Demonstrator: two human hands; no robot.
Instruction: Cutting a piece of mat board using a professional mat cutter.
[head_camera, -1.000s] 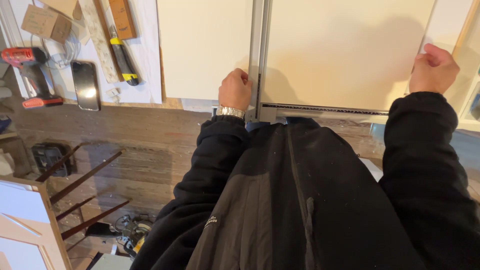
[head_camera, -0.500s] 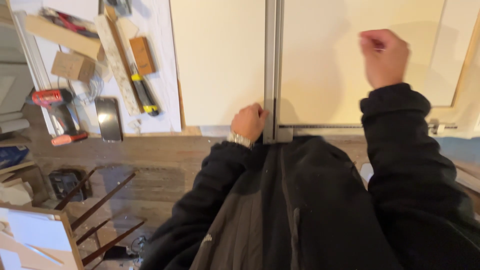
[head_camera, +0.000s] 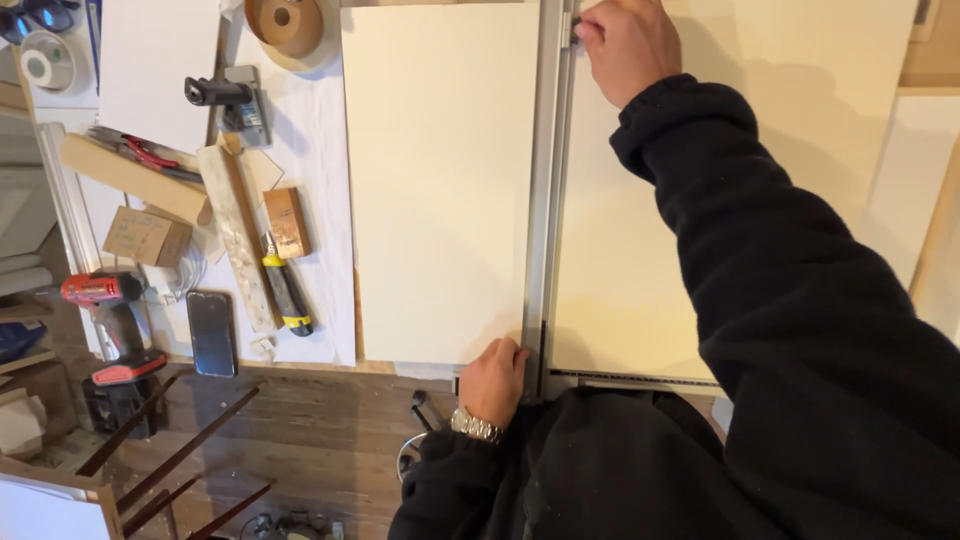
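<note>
Right hand (head_camera: 628, 42) has slid up the grey guide rail (head_camera: 548, 180), now clenched at its far end; left hand (head_camera: 495, 380) stays gripping its near end on pale board (head_camera: 440, 180)

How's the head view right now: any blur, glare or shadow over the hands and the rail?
Head view: sharp overall, no glare; the right hand is slightly soft; its sleeve casts a soft shadow on the pale board; left hand and metal rail are evenly lit.

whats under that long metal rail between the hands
The metal rail lies on the pale board, left hand at its near end, right hand at its far end. The surface directly beneath it is hidden.
</note>
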